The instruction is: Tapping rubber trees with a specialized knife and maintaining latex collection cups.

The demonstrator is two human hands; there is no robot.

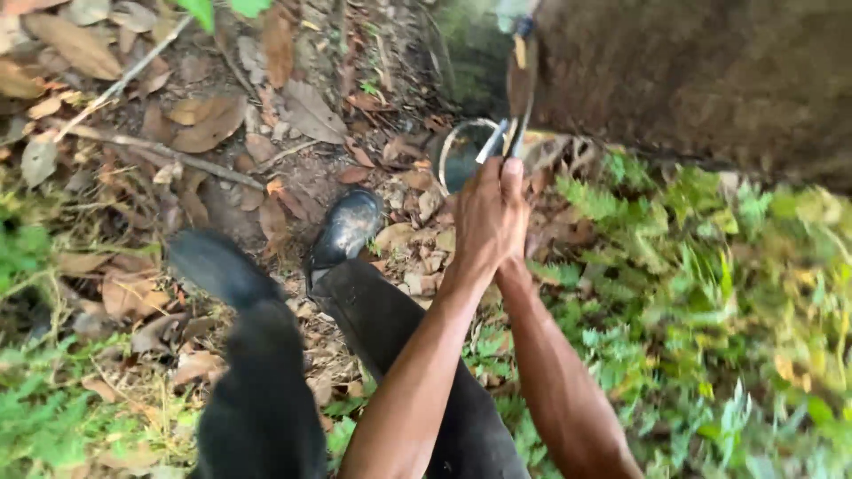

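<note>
My left hand (484, 222) and my right hand (513, 173) are clasped together around the handle of a slim metal tool (499, 140). Most of the right hand is hidden behind the left. The tool's dark curved blade (522, 80) points up against the rough brown tree trunk (710, 80). Just below the tool, at the foot of the trunk, sits a round dark cup with a pale rim (454, 146). Both forearms reach forward from the bottom of the view.
My black boots (348, 226) (217, 266) and dark trousers stand on bare soil strewn with dry leaves and thin fallen branches (151, 146). Green ferns and low plants (710, 293) cover the ground at the right and bottom left.
</note>
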